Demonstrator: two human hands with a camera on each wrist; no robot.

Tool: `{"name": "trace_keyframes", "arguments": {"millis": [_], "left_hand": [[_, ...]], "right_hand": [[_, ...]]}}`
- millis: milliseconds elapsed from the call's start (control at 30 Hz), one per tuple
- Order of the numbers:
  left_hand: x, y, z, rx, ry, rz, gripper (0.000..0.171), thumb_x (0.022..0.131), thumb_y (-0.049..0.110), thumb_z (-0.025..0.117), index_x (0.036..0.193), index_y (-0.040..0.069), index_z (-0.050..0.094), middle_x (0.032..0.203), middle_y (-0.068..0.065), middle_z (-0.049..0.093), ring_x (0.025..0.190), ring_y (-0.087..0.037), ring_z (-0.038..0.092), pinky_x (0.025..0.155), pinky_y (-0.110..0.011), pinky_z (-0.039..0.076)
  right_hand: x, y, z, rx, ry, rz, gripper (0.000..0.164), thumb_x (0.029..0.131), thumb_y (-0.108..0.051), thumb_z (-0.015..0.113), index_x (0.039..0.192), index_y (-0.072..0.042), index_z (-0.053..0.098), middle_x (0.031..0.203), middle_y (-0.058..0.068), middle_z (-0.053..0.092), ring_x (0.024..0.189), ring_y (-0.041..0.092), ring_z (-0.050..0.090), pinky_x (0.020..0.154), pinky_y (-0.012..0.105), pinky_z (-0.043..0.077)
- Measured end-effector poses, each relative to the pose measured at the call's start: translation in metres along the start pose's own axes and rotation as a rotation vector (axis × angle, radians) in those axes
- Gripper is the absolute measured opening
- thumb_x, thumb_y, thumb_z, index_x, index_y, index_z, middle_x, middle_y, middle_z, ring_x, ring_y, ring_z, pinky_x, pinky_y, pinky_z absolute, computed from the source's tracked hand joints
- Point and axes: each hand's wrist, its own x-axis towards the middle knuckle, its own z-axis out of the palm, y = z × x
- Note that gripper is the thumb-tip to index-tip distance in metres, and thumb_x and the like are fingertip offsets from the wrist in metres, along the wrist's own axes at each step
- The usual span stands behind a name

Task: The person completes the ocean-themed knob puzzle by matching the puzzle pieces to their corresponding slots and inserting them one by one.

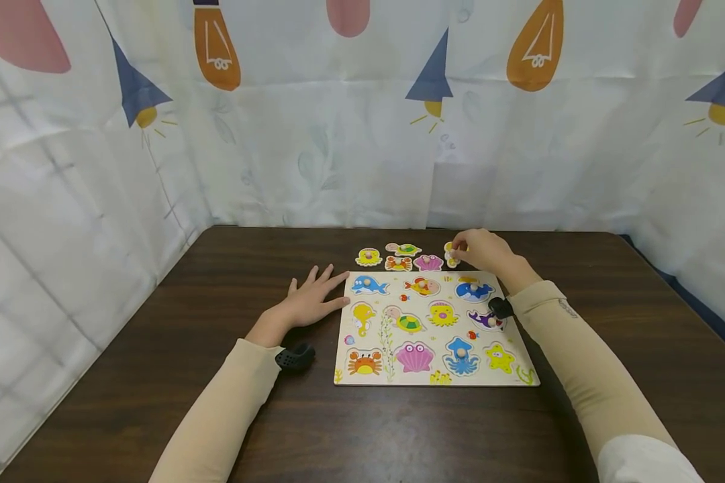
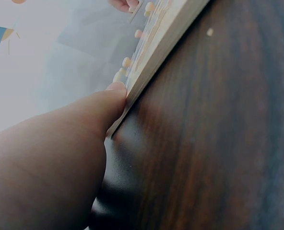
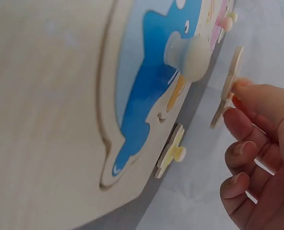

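Note:
My right hand (image 1: 483, 249) is beyond the board's far right corner, pinching a flat wooden puzzle piece (image 3: 233, 74) between thumb and finger. That piece shows edge-on in the right wrist view, its picture hidden. Below it lies a yellow knobbed piece (image 3: 171, 151). My left hand (image 1: 309, 302) rests palm down with fingers spread, its thumb touching the left edge of the sea-animal puzzle board (image 1: 350, 335). Knobbed pieces sit in the board, among them a blue whale (image 1: 474, 291), a fish (image 1: 423, 287) and a squid (image 1: 461, 357).
Behind the board lie a yellow octopus piece (image 1: 368, 257), a turtle piece (image 1: 403, 249), a crab piece (image 1: 398, 263) and a pink shell piece (image 1: 428, 263). The brown table (image 1: 217, 288) ends at a printed curtain (image 1: 338, 168).

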Motion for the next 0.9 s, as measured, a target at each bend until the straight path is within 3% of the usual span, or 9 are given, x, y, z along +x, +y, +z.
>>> {"name": "trace_keyframes", "arguments": {"millis": [367, 600, 900], "left_hand": [[0.000, 0.000, 0.002, 0.000, 0.003, -0.004, 0.073, 0.105, 0.057, 0.048, 0.166, 0.024, 0.023, 0.171, -0.016, 0.006, 0.154, -0.044, -0.005, 0.112, -0.075, -0.006], [-0.001, 0.000, 0.001, -0.003, 0.008, -0.004, 0.073, 0.105, 0.056, 0.048, 0.166, 0.024, 0.024, 0.171, -0.016, 0.007, 0.154, -0.044, -0.004, 0.112, -0.075, -0.005], [-0.001, 0.000, 0.001, 0.006, 0.007, -0.001, 0.073, 0.105, 0.056, 0.048, 0.166, 0.023, 0.024, 0.171, -0.016, 0.007, 0.154, -0.044, -0.004, 0.112, -0.075, -0.005]], "right_hand": [[-0.015, -0.004, 0.000, -0.017, 0.072, -0.159, 0.022, 0.099, -0.024, 0.072, 0.110, -0.005, 0.074, 0.094, 0.004, 0.067, 0.082, 0.023, 0.057, 0.075, 0.039, 0.052], [-0.025, -0.014, 0.001, 0.020, 0.086, -0.183, 0.022, 0.098, -0.023, 0.073, 0.111, -0.005, 0.074, 0.091, 0.004, 0.064, 0.082, 0.022, 0.056, 0.073, 0.037, 0.050], [-0.034, -0.025, -0.003, -0.019, 0.078, -0.209, 0.023, 0.096, -0.021, 0.075, 0.112, -0.004, 0.074, 0.091, 0.003, 0.065, 0.081, 0.020, 0.057, 0.077, 0.038, 0.054]]}}
